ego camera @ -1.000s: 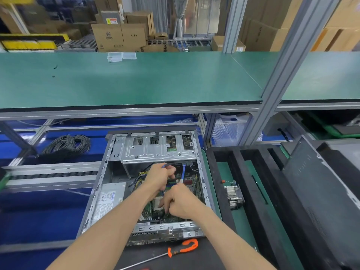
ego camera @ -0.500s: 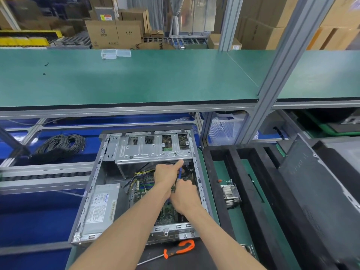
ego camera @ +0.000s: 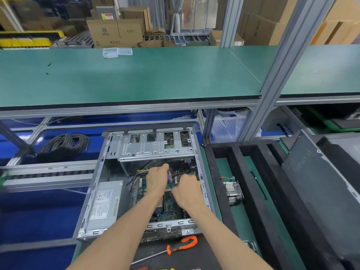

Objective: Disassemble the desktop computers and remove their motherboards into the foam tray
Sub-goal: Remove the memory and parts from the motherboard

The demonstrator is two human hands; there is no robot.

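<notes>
Your left hand (ego camera: pixel 156 179) is down inside the open computer case (ego camera: pixel 136 184), fingers curled with what looks like a thin blue cable (ego camera: pixel 169 178) held at its right edge, though the blur keeps me from being sure of the grip. Your right hand (ego camera: pixel 187 191) sits just beside it, knuckles up and fingers bent down onto the motherboard (ego camera: pixel 169 203); whether it holds anything I cannot tell. The motherboard lies flat in the floor of the case, directly under both hands, its long axis running away from you toward the drive cage (ego camera: pixel 155 147). The black foam tray (ego camera: pixel 251 191) stands to the right of the case, so your right hand is the nearer one for the carry across; one of its slots already holds a finned heatsink (ego camera: pixel 232 191). I judge the cables must come free before the board can lift. The power supply (ego camera: pixel 105 205) at the left of the case bears a white label, but its print is too small to read. The cardboard boxes (ego camera: pixel 115 33) beyond the green surface (ego camera: pixel 126 75) carry a round logo, also unreadable. An orange-handled screwdriver (ego camera: pixel 181 245) lies near you, just in front of the case.
</notes>
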